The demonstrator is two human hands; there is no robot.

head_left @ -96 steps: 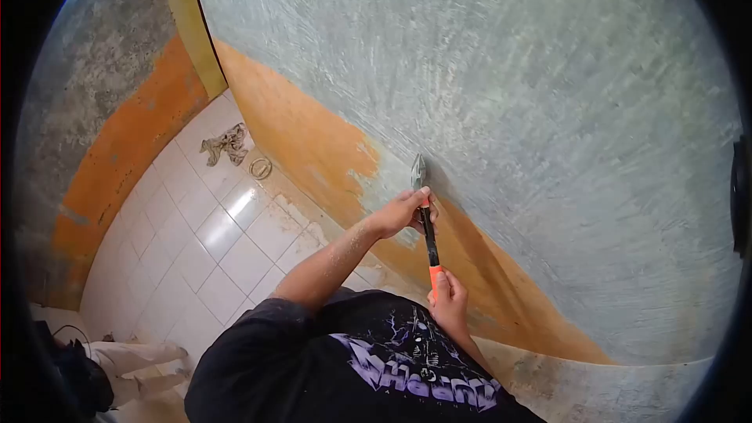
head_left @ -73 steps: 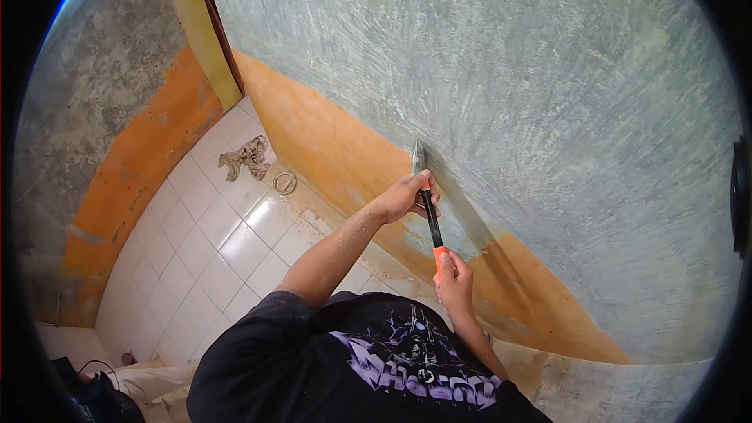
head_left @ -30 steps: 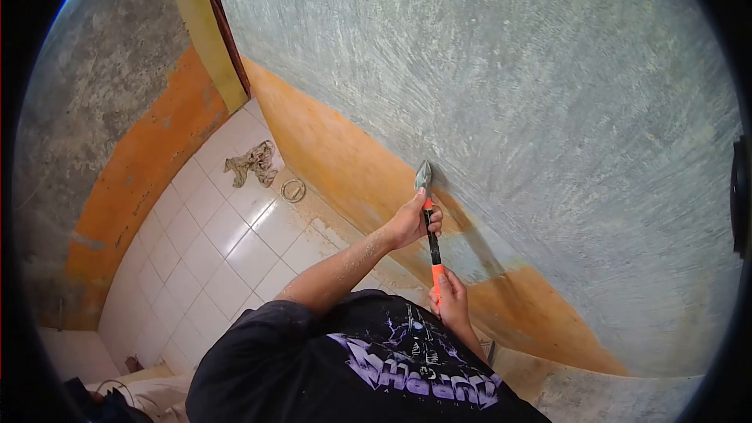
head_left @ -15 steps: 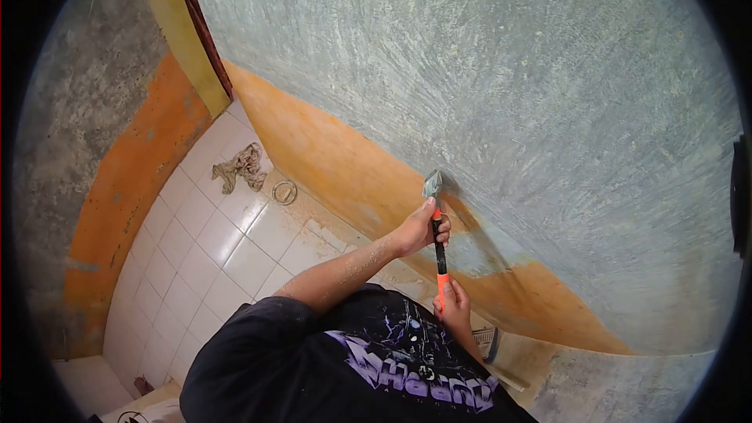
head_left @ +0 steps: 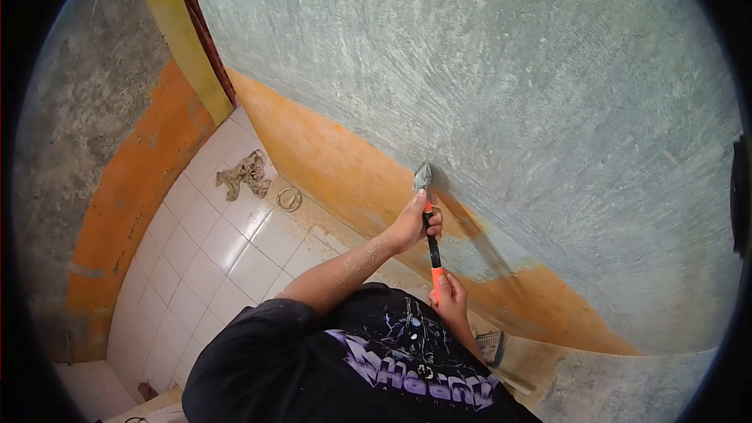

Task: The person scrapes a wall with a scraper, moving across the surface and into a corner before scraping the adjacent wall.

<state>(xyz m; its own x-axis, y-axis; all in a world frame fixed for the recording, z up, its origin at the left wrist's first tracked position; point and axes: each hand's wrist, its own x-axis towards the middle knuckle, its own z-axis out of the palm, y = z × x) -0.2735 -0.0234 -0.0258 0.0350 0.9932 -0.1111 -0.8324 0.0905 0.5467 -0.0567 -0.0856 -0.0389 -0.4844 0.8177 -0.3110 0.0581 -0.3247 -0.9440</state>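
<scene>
Both hands, left hand point(head_left: 413, 223) and right hand point(head_left: 450, 301), grip a scraper point(head_left: 428, 223) against the wall point(head_left: 509, 110), seemingly above a rag point(head_left: 245, 173).

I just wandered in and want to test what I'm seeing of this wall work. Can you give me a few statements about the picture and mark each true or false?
1. Both hands hold one scraper with an orange and black handle. True: the left hand grips near the blade, the right hand holds the handle's end.
2. The metal blade touches the grey scraped wall. True.
3. The floor is bare concrete. False: it is white square tiles.
4. A crumpled rag lies on the tiles. True.
5. The band of paint low on the wall is blue. False: it is orange.
</scene>
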